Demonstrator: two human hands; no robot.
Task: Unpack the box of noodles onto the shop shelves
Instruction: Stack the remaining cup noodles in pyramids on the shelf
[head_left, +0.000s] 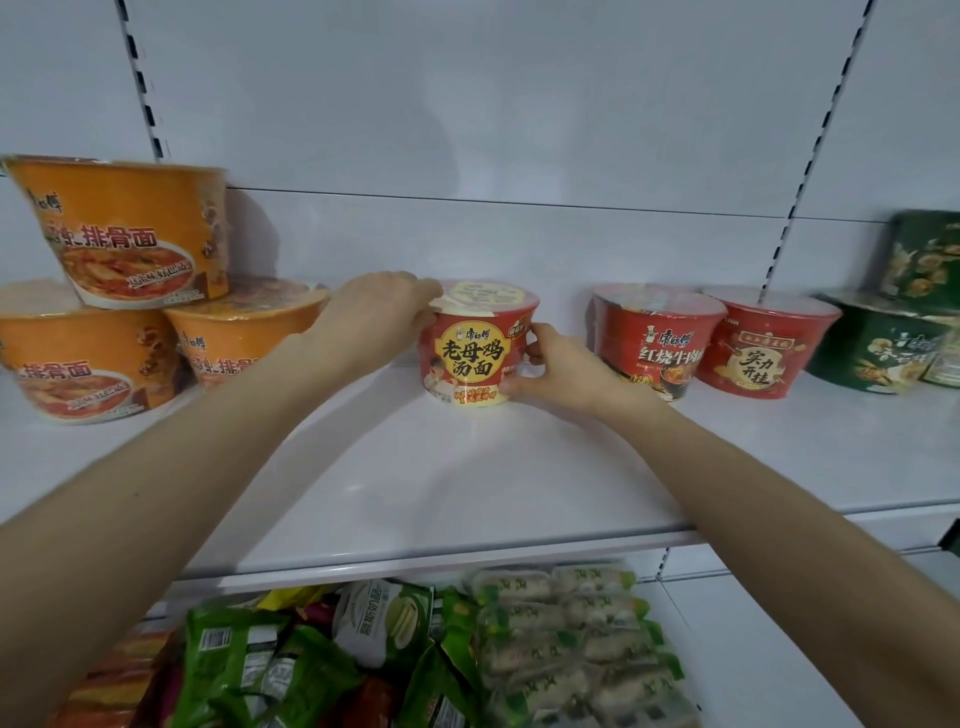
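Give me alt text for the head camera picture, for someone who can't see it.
Two hands hold a red and yellow noodle bowl upright on a white shelf, the left hand at its rim, the right hand round its side. Stacked orange bowls sit to its left; red bowls and green bowls stand to its right.

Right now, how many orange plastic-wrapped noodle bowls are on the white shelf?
3, at the left end of the white shelf: left orange bowl and right orange bowl side by side, top orange bowl stacked on both. Others may be hidden behind or off-frame left.
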